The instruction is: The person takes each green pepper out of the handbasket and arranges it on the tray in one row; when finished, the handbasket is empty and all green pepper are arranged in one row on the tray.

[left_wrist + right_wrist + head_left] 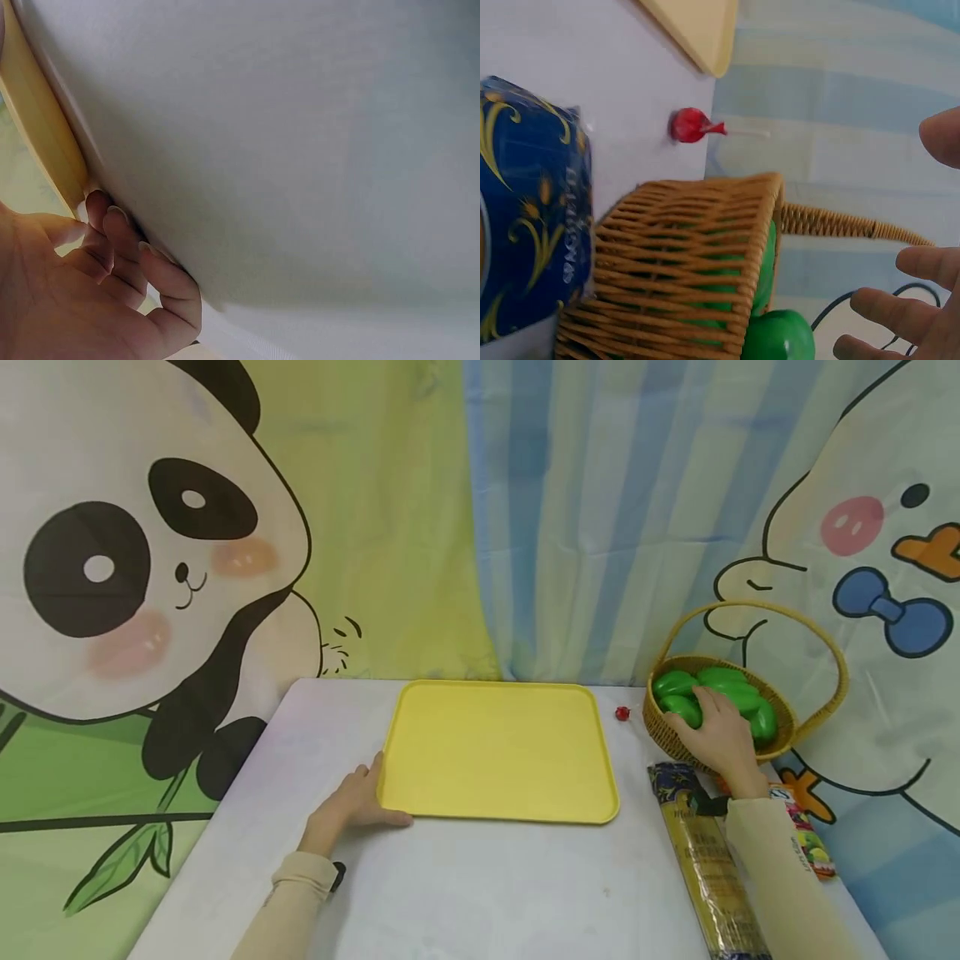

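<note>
Green produce (675,682): several glossy pieces lay in the wicker basket (667,255) at the right of the counter (480,893); I could not tell their kind.
Right hand (720,735): on my feed it was over the basket's mouth, fingers spread and slightly bent, gripping nothing that showed.
Left hand (362,797): it held the near left corner of the yellow tray (498,752), its fingers bent at the rim.
Yellow tray: it lay flat on the counter, left of the basket.
Around the basket: a red lollipop (688,125) lay between it and the tray; a spaghetti packet (693,852) and a snack bag (813,852) lay on its near side.
Step in hand: from my remote seat, I judged it to be selecting a piece, with the tray steadied.
Next move: I thought it called for closing the right hand round one piece, clear of the basket handle (825,221).
</note>
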Tool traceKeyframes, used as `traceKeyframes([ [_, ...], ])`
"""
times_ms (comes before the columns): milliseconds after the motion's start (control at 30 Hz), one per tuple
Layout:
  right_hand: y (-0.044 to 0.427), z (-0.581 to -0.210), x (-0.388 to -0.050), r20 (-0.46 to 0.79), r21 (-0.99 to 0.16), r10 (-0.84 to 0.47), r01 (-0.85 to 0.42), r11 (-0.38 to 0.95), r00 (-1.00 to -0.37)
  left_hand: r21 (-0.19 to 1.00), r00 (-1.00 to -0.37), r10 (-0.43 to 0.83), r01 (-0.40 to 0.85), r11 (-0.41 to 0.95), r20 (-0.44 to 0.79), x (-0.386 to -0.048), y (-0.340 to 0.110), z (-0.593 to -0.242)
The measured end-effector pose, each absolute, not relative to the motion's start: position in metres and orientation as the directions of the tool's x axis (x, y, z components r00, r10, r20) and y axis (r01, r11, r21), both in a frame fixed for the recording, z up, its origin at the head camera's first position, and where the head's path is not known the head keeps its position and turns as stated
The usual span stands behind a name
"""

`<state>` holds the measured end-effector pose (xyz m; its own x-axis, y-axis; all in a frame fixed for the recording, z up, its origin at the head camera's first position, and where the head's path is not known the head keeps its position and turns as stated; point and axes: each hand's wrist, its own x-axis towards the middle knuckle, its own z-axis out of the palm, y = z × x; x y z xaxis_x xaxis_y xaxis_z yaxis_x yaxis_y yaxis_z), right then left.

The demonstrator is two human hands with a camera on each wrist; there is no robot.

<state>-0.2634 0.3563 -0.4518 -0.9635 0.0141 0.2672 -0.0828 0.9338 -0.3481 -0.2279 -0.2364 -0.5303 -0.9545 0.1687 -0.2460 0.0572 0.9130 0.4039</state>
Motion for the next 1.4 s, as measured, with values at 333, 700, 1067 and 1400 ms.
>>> traceKeyframes([
  [333,0.376,-0.447,-0.279,0.175,-0.397,0.051,-0.023,0.918,-0.983,0.400,-0.952,0.163,0.048,0.915,-0.259,-0.224,-0.239,-0.533],
  [700,0.392,-0.444,-0.294,0.122,-0.373,0.043,-0.006,0.928,-0.992,0.384,-0.965,0.159,0.069,0.921,-0.209,-0.223,-0.236,-0.532],
  [1067,0.407,-0.441,-0.309,0.077,-0.279,0.032,0.009,0.960,-0.997,0.369,-0.960,0.147,0.050,0.928,-0.239,-0.225,-0.231,-0.528],
  [1400,0.419,-0.445,-0.313,0.133,-0.313,0.055,0.011,0.950,-0.990,0.363,-0.958,0.134,0.034,0.931,-0.252,-0.226,-0.232,-0.526],
])
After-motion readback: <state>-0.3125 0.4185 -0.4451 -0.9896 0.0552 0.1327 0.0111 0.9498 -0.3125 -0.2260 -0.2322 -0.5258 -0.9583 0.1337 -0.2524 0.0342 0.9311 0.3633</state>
